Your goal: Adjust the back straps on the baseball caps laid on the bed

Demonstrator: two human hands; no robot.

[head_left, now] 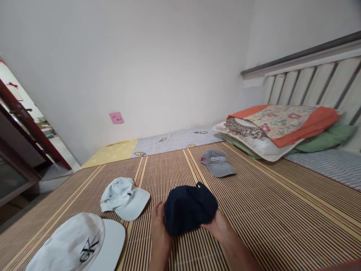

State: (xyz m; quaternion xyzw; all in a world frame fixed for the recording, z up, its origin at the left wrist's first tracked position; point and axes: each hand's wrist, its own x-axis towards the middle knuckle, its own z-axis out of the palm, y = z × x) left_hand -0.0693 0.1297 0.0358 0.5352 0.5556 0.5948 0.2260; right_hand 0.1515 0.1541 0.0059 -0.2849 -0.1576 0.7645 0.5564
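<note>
A dark navy baseball cap (190, 209) is held between my two hands above the striped bamboo mat (265, 226). My left hand (160, 222) grips its left side, with the fingers partly hidden behind the cap. On the other side, my right hand (218, 226) holds the lower right edge, and its fingers go out of sight under the cap. To the left lie a white cap with a small dark emblem (122, 197) and, closer to me, a white cap with black letters (76, 241). A grey cap (217, 162) rests farther back on the right.
Pillows with an orange floral cover (287, 120) are piled at the back right beside a white slatted headboard (307, 84). A wall (169, 67) with a pink paper note (116, 117) borders the far side. A brown door (31, 120) stands at the left.
</note>
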